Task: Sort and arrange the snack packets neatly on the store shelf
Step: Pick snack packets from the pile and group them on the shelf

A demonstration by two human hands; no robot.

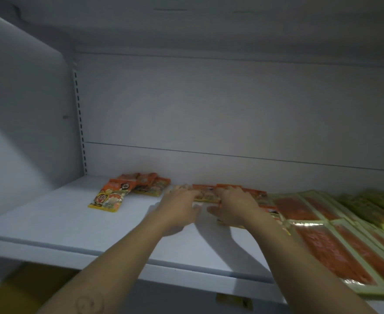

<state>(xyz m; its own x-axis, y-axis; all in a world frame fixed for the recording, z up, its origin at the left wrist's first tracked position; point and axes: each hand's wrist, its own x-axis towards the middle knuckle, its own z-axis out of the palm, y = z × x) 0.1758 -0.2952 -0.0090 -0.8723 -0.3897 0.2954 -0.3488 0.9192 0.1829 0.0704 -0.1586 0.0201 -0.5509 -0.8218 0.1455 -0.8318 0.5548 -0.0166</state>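
Covering orange packets [205, 194] partly: left hand [179, 201], right hand [234, 205].

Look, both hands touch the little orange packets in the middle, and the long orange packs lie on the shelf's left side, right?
No: the head view shows the long orange packs on the shelf's right side. The left hand and right hand do touch the little orange packets in the middle.

Bare left forearm [113, 268], bare right forearm [299, 252] — a faint round mark [89, 303] (blurred) on the left
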